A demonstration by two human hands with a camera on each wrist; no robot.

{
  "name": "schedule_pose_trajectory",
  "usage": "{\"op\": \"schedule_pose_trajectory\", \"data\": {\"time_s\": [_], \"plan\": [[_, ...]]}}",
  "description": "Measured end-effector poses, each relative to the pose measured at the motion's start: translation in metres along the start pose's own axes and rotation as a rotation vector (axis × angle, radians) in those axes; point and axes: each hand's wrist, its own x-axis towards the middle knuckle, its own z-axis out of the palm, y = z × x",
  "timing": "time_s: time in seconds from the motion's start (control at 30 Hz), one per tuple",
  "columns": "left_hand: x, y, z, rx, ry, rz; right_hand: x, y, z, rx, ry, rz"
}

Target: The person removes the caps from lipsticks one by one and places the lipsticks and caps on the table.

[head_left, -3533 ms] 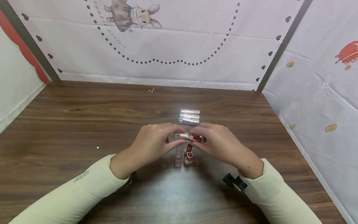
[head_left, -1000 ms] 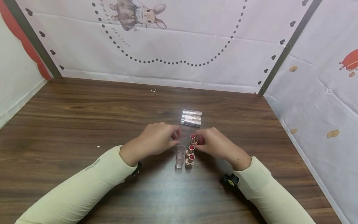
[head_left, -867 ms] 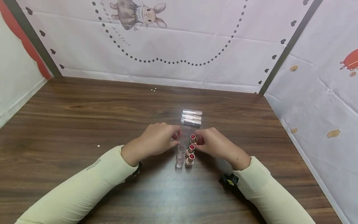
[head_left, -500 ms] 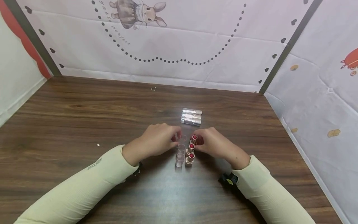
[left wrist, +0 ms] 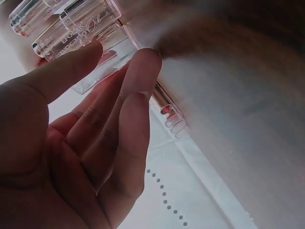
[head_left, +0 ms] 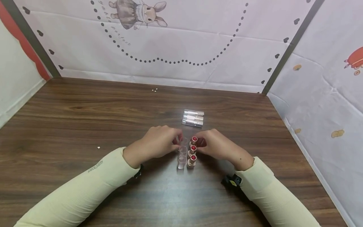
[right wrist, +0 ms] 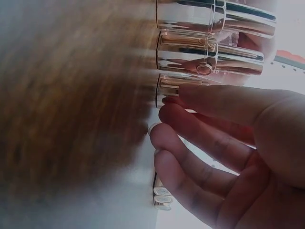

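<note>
Three uncapped lipsticks with gold tubes and red tips stand upright in a row in the head view. My right hand (head_left: pixel 219 146) pinches the farthest lipstick (head_left: pixel 194 140) near its base, between thumb and fingers. Nearer me stand the middle lipstick (head_left: pixel 193 149) and the front lipstick (head_left: pixel 191 161). A parallel row of clear caps stands just left of them. Thumb and fingers of my left hand (head_left: pixel 158 141) hold the farthest clear cap (left wrist: pixel 123 46), beside the middle cap (head_left: pixel 182 150) and the front cap (head_left: pixel 181 162). In the right wrist view, the pinched lipstick's upper part is hidden by my thumb.
Several capped silver lipsticks (head_left: pixel 193 118) lie side by side beyond my hands. Small white bits (head_left: pixel 154 90) lie near the back edge, with another white bit (head_left: pixel 98 147) at the left. Printed cloth walls (head_left: pixel 181 47) enclose the brown wood table (head_left: pixel 85 113).
Earlier both hands held one lipstick with its cap on, above the rows. Cap and lipstick are now apart. Over the last second both shifted slightly nearer me, closing up to their rows.
</note>
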Motion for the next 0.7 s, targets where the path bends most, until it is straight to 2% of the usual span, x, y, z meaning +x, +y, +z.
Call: {"op": "schedule_pose_trajectory", "data": {"time_s": [0.7], "plan": [[0.0005, -0.0002, 0.0012, 0.003, 0.002, 0.002, -0.0003, -0.0009, 0.0004, 0.002, -0.058, 0.025]]}}
